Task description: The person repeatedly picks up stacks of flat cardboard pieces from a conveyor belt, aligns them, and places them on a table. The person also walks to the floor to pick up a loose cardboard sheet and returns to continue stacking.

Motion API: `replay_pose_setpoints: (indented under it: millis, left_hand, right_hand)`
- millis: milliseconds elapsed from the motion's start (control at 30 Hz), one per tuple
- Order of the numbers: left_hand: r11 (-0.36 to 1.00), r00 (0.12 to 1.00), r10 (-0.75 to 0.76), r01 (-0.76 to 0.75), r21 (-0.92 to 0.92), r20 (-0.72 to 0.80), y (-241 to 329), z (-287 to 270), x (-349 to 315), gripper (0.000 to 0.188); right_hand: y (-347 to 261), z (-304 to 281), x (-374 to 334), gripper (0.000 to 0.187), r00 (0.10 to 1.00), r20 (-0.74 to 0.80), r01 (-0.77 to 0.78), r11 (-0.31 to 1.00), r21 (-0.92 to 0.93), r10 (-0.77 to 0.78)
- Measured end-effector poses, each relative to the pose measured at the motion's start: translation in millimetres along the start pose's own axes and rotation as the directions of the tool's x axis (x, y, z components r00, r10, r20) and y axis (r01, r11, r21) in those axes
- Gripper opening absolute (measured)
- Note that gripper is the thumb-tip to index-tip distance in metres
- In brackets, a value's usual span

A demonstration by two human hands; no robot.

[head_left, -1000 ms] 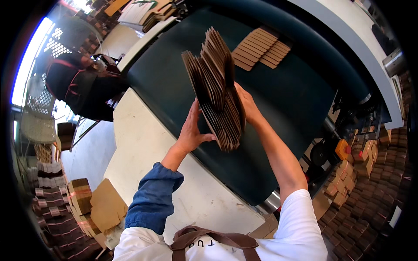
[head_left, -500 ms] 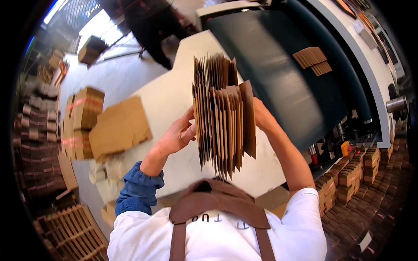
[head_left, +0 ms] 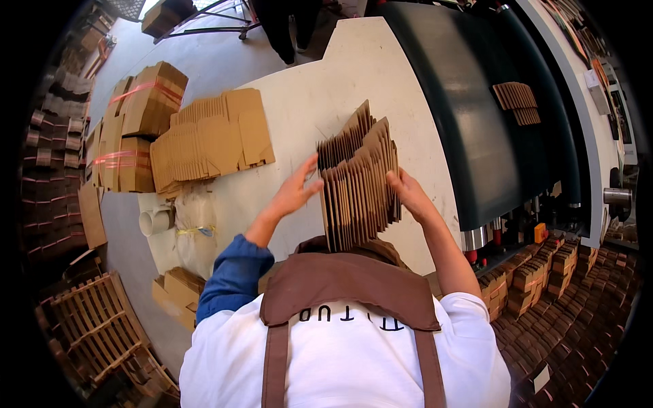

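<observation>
A stack of folded brown cardboard pieces [head_left: 359, 197] stands on edge on the white table [head_left: 299, 88] in front of my chest, its upper edges uneven and fanned. My left hand [head_left: 294, 192] is at the stack's left side, fingers stretched and apart, thumb and fingertips close against the outer piece. At the right side my right hand [head_left: 412, 194] grips the stack's edge, with the thumb on the near side and the other fingers partly hidden behind the cardboard.
A fanned row of flat tan cardboard [head_left: 218, 132] lies on the table's left, beside strapped cardboard bundles [head_left: 146, 102]. To the right is a machine with a dark green belt [head_left: 469, 102], carrying a small cardboard batch [head_left: 517, 103]. A wooden pallet [head_left: 102, 326] lies lower left. Another person's legs [head_left: 286, 30] show at the far side.
The stack has come closer to my body, and its pieces now lean and fan differently. Both hands have stayed at its sides. My view has shifted, showing more of the tan cardboard row.
</observation>
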State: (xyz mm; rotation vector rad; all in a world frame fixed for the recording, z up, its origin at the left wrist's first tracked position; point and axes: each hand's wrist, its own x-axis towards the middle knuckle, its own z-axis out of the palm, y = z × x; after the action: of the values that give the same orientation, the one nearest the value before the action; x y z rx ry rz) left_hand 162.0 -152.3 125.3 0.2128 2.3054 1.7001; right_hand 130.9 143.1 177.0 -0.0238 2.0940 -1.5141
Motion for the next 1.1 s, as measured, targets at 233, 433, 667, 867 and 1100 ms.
replay_pose_setpoints:
  millis: [233, 433, 667, 867, 1100]
  left_hand:
    - [0.957, 0.959, 0.178, -0.116, -0.268, 0.219, 51, -10, 148, 0.059]
    - [0.99, 0.638, 0.057, 0.063, -0.126, 0.768, 71, 19, 154, 0.056]
    - [0.956, 0.998, 0.039, -0.025, -0.292, 0.044, 57, -12, 118, 0.041]
    - [0.995, 0.985, 0.075, -0.064, 0.071, -0.156, -36, 11, -25, 0.047]
    - [0.984, 0.926, 0.166, -0.178, -0.004, -0.34, -54, 55, -30, 0.057]
  right_hand:
    - [-4, 2, -10, 0.078, 0.99, 0.138, 0.007, 0.999, 0.051, -0.014]
    - [-8, -4, -14, 0.074, 0.973, 0.216, -0.096, 0.994, 0.059, 0.081]
    - [-8, 10, -19, 0.068, 0.976, 0.182, -0.142, 0.984, 0.112, 0.12]
    - [-12, 33, -13, 0.069, 0.986, 0.1, -0.138, 0.99, 0.027, 0.134]
    - [-21, 77, 2, 0.068, 0.996, 0.031, -0.079, 0.997, 0.005, 0.079]
